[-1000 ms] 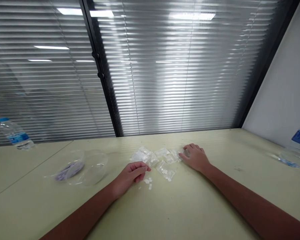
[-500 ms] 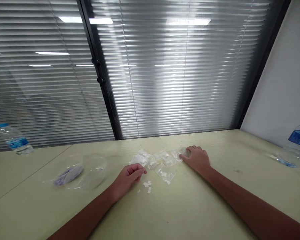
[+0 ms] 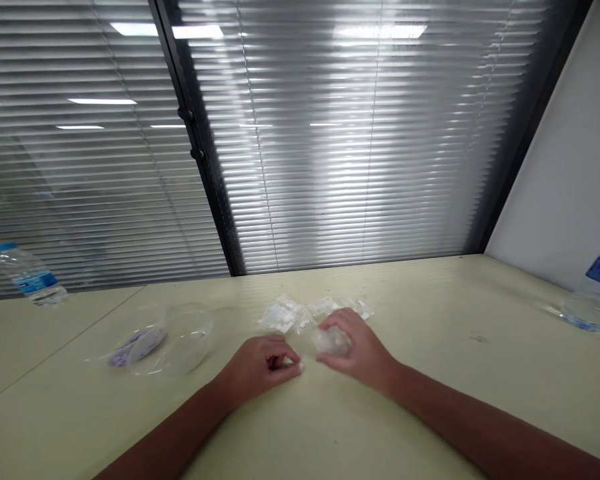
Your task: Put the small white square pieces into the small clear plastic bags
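Note:
My left hand [image 3: 263, 363] rests low over the table with thumb and forefinger closed together. A small white piece [image 3: 301, 367] shows at their tips. To its right, my right hand [image 3: 360, 348] is curved around a small translucent object [image 3: 332, 341], blurred, whose exact kind I cannot tell. Just beyond the hands lie clear plastic bags [image 3: 283, 314] with white bits in them, and another such bag [image 3: 360, 307] sits behind my right hand. The spot where a nearer bag lay is covered by my right hand and the object.
Left of my hands stands a pair of clear round plastic containers or lids [image 3: 187, 339], with a purple-and-white item [image 3: 137, 347] in the left one. A water bottle [image 3: 35, 280] is at the far left, a larger bottle [image 3: 597, 293] at the right edge. Window blinds [image 3: 330, 167] rise behind the table.
My right hand has come left and nearer from the far bags, bringing the translucent object. My left hand has shifted slightly nearer and right, over the loose white pieces.

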A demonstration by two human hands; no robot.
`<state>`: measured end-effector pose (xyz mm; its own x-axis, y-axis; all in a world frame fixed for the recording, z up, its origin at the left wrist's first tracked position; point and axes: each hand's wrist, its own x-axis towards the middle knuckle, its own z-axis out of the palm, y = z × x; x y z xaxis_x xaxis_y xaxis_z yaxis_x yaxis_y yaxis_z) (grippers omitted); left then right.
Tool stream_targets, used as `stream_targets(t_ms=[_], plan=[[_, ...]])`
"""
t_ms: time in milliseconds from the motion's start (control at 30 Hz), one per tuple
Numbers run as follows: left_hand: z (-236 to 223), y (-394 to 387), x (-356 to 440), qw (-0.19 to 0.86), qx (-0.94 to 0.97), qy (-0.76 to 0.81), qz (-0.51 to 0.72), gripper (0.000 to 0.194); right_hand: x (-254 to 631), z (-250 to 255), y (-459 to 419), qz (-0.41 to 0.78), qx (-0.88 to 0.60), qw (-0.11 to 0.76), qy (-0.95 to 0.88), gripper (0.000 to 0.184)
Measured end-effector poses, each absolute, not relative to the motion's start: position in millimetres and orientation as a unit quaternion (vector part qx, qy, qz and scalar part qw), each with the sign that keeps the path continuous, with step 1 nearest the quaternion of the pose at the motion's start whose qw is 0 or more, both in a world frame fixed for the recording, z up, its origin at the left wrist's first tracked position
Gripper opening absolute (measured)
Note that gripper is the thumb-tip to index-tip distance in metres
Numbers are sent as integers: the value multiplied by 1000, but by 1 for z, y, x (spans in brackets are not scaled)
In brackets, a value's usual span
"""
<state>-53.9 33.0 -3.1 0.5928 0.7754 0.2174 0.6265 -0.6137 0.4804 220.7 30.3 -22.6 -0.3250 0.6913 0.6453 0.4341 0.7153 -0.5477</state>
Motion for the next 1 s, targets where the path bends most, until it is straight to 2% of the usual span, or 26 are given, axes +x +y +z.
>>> stream_targets(t_ms=[133,300,467,733,1000], plan=[[-6,32,-51,135,896,371,203,23,208,-26,21,155,-293,411,-849,48],[-6,30,-50,120,890,403,177,22,213,-30,28,201,-329,429,-817,43],[-4,29,-47,166,861,444,185,22,211,-31,28,190,-319,403,-837,48],[-6,16,-29,298,794,459,267,29,211,-34,30,183,-305,400,-844,53],[-7,6,-19,333,790,435,276,28,212,-29,26,171,-270,396,-861,52]])
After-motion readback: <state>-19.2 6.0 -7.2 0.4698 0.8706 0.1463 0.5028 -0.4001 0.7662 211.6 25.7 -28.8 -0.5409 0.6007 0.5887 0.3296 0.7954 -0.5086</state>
